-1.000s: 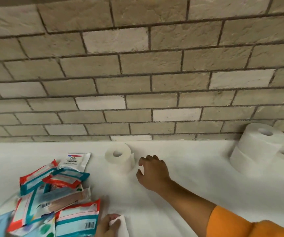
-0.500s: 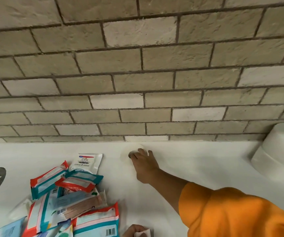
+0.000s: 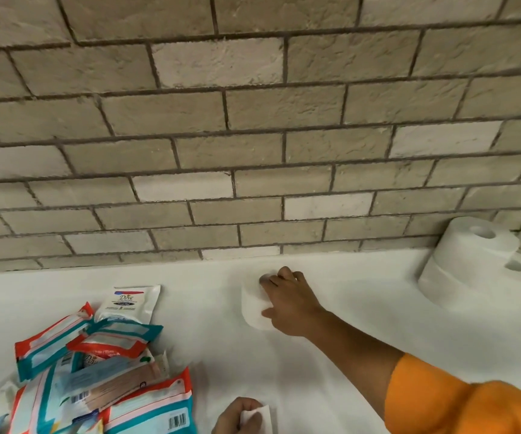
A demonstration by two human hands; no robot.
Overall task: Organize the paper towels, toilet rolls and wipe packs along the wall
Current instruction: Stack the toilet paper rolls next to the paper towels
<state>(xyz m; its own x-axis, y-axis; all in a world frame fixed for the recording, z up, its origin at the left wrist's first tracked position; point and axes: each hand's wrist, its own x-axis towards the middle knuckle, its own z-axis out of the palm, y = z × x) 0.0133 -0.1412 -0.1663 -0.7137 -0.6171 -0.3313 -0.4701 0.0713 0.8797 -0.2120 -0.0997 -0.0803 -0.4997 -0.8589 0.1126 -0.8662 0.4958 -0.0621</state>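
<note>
A single white toilet roll stands on the white surface just below the middle of the frame, near the foot of the brick wall but not touching it. It sits directly under and to the left of the right hand, which comes in from the lower right on an arm in an orange sleeve.

The right hand grips the roll from above. Its fingers curl over the roll's top edge and the thumb presses against the near side, so the roll is pinched between them. The roll's upper end is mostly hidden by the fingers.

At the bottom edge of the frame the left hand is only partly in view, with its fingers curled round a small white piece of paper. Whether this is a sheet or part of a roll I cannot tell.

A loose heap of wipe packs — red, teal and white — fills the lower left, overlapping one another. A white Dove pack lies at the heap's upper edge, well to the left of the gripped roll.

At the right edge, stacked toilet rolls stand close against the wall, well apart from the right hand.
</note>
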